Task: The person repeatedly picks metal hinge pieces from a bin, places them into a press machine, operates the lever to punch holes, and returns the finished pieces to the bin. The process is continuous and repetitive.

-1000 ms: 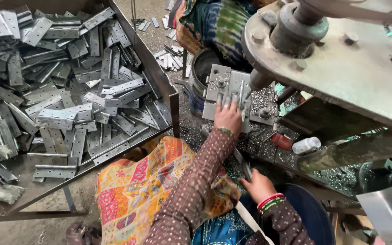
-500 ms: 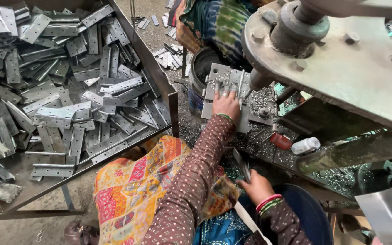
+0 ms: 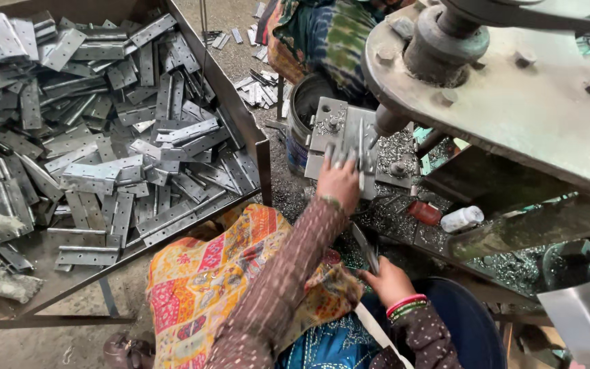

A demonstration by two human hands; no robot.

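In metal tray (image 3: 254, 147), piled hinges (image 3: 97, 137); left hand (image 3: 339, 181) on press fixture (image 3: 349, 137).

Metal tray (image 3: 257, 147) heaped with grey hinges (image 3: 104, 137).

Even daylight, soft shadows, glints on the metal; the near sleeve is motion-blurred.

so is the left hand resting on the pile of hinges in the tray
No, the left hand lies on the metal plate under the press, away from the tray.
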